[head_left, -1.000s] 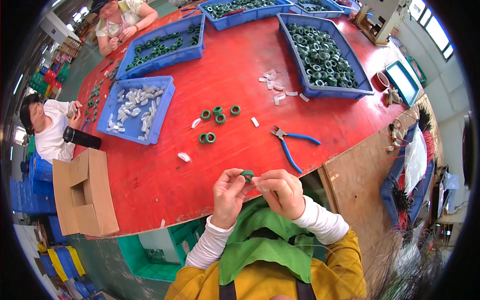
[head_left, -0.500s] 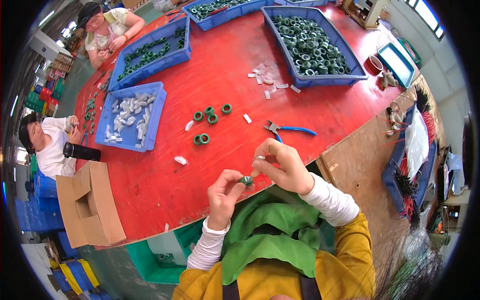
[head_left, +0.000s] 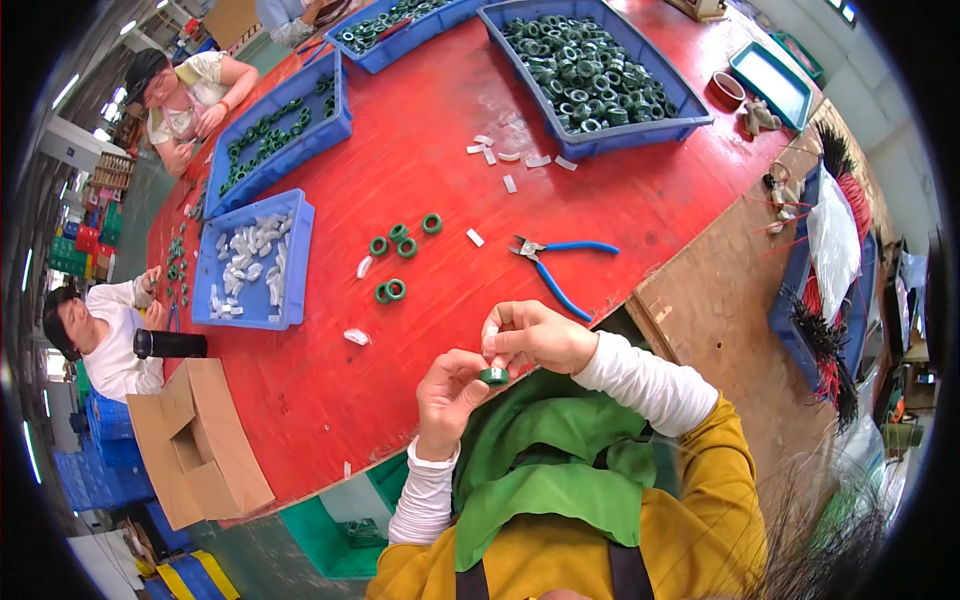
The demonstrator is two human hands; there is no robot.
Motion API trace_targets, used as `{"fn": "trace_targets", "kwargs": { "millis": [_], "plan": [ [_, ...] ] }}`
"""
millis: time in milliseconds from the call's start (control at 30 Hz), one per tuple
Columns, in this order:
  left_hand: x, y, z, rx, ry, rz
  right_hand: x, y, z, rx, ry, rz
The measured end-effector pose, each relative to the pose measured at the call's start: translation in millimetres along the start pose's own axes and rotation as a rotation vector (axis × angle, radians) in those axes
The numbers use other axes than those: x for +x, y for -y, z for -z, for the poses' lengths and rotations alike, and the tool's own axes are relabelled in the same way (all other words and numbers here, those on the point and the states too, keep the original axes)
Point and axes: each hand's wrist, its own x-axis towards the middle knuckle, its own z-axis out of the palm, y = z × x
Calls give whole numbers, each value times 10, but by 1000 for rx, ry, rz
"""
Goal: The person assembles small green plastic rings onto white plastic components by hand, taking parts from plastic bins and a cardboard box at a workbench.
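A dark green ring [head_left: 493, 377] is pinched between the thumb and fingers of my left hand [head_left: 448, 402], near the table's front edge. A pale mark shows on its outer side. Just above and to the right, my right hand [head_left: 535, 338] is closed, with a small white piece [head_left: 491, 334] at its fingertips, close to the ring. Further up the red table lie several loose green rings [head_left: 403, 248]. White pieces [head_left: 356, 337] are scattered around them. Blue-handled cutting pliers [head_left: 560, 262] lie with their handles spread, beyond my right hand.
A blue tray [head_left: 300, 300] holds white pieces; another blue tray [head_left: 690, 122] is heaped with green rings. An open cardboard box [head_left: 235, 455] stands at the left edge. Two people sit across the left side, near a black bottle [head_left: 170, 344]. Wires fill a blue bin [head_left: 790, 310] at right.
My right hand has shifted left and closer to the ring in my left hand, which now shows more side-on. The whole view has turned slightly, so the table appears shifted.
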Motion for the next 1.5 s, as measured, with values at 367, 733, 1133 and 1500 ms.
{"fn": "trace_targets", "kwargs": {
  "millis": [367, 733, 1133, 1500],
  "plan": [
    [43, -274, 43, 588, 104, -21, -72, 66, -140, -543, -239, 324],
    [44, -97, 120, 368, 1, -43, -165, -119, -228, -594, -270, 444],
    [18, -28, 140, -157, -110, 165, -156, -283, -144, -984, -216, 804],
    [43, 20, 150, -215, -122, 149, -178, -351, -234, -943, -322, 851]
  ]
}}
